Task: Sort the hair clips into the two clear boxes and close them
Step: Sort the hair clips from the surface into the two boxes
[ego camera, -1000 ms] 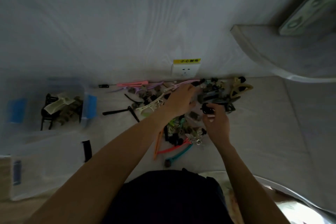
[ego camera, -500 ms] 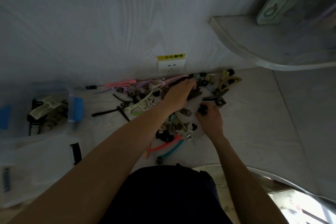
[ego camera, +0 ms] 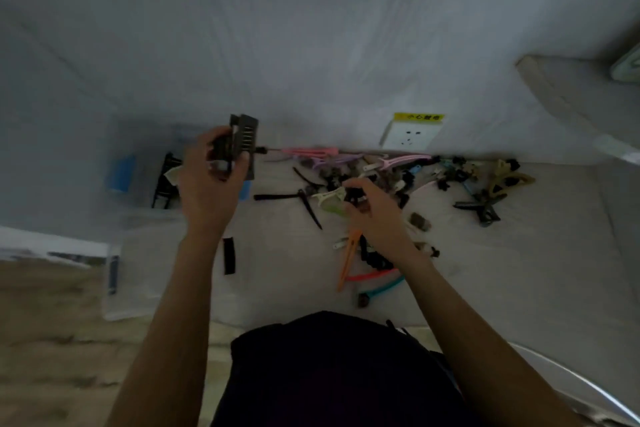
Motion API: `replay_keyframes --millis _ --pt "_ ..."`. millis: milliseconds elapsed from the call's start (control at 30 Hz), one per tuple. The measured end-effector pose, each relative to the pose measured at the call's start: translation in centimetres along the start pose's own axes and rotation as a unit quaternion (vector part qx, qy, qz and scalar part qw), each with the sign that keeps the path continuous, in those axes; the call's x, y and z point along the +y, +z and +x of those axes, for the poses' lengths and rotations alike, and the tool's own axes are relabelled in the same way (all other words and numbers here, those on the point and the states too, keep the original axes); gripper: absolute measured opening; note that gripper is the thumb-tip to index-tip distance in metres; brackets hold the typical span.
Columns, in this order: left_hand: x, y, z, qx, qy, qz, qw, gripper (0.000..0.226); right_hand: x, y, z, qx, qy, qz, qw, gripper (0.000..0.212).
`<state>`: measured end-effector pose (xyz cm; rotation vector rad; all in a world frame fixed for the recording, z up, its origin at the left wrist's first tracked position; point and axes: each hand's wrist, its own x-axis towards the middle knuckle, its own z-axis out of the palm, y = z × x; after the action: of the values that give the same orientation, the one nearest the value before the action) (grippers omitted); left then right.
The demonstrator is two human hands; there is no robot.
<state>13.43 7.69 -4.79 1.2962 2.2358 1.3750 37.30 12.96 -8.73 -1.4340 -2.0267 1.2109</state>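
My left hand (ego camera: 207,184) is raised with its fingers clamped on a dark claw clip (ego camera: 242,140) (teeth showing, the frame blurred), held just above the open clear box (ego camera: 138,180) with blue latches that already contains a black clip and a pale one. My right hand (ego camera: 377,215) is curled over the near edge of the loose pile of hair clips (ego camera: 381,173), fingertips pinched on a small black clip (ego camera: 353,196), though I cannot tell how firmly. Outward, pink clips lie along the wall below a socket (ego camera: 410,137), an orange clip (ego camera: 349,253) sits beside my right wrist, and a second clear box (ego camera: 145,274) lies nearer me.
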Motion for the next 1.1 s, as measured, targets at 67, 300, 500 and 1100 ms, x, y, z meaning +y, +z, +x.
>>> replay_keyframes --millis 67,300,500,1100 --pt "-2.1 -3.5 1.0 0.023 -0.029 0.038 0.999 0.038 -2.5 2.0 1.0 -0.022 -0.026 0.011 0.999 0.032" --pt "-7.8 -7.1 2.6 -0.240 -0.024 0.161 0.957 0.046 -9.9 8.8 5.3 -0.079 -0.126 -0.006 0.989 0.035" --pt "-8.1 -6.2 2.6 -0.360 -0.060 0.099 0.926 0.057 -13.2 10.8 8.9 -0.051 -0.190 -0.110 0.974 0.035" --pt "-1.0 -1.5 -1.4 -0.129 0.182 0.021 0.975 0.024 -3.6 2.8 -0.3 0.072 -0.126 -0.172 0.974 0.027"
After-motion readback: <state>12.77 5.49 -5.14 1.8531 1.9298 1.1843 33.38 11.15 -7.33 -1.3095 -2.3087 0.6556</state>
